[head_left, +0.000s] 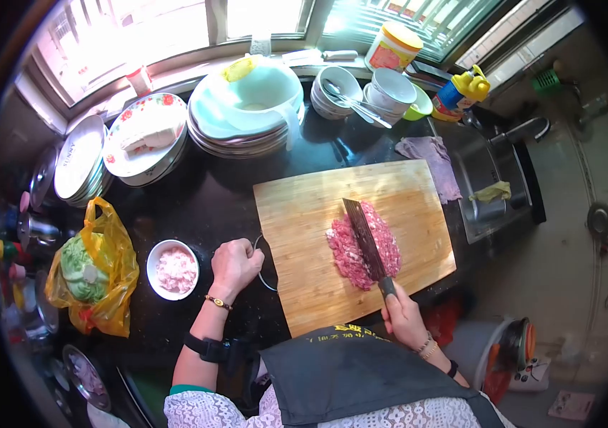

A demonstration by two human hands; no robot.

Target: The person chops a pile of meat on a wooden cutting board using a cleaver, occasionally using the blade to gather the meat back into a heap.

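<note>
My right hand [405, 319] is wrapped round the black handle of a cleaver [365, 239]. Its dark blade lies across a flattened heap of minced meat [344, 257] on a wooden cutting board [297, 214]. Curled into a fist, my left hand [235, 264] rests just off the board's left edge, beside a thin metal loop [267, 267]; I see nothing in its fingers. Left of that fist stands a small white bowl [153, 274] with pale pink minced meat [177, 269] in it.
A yellow plastic bag [122, 285] holding a cabbage [84, 269] sits at left. Stacked plates [79, 157], a pale basin [208, 107] and bowls [332, 107] line the window side. To the right are a purple cloth [429, 164] and a sink [486, 214].
</note>
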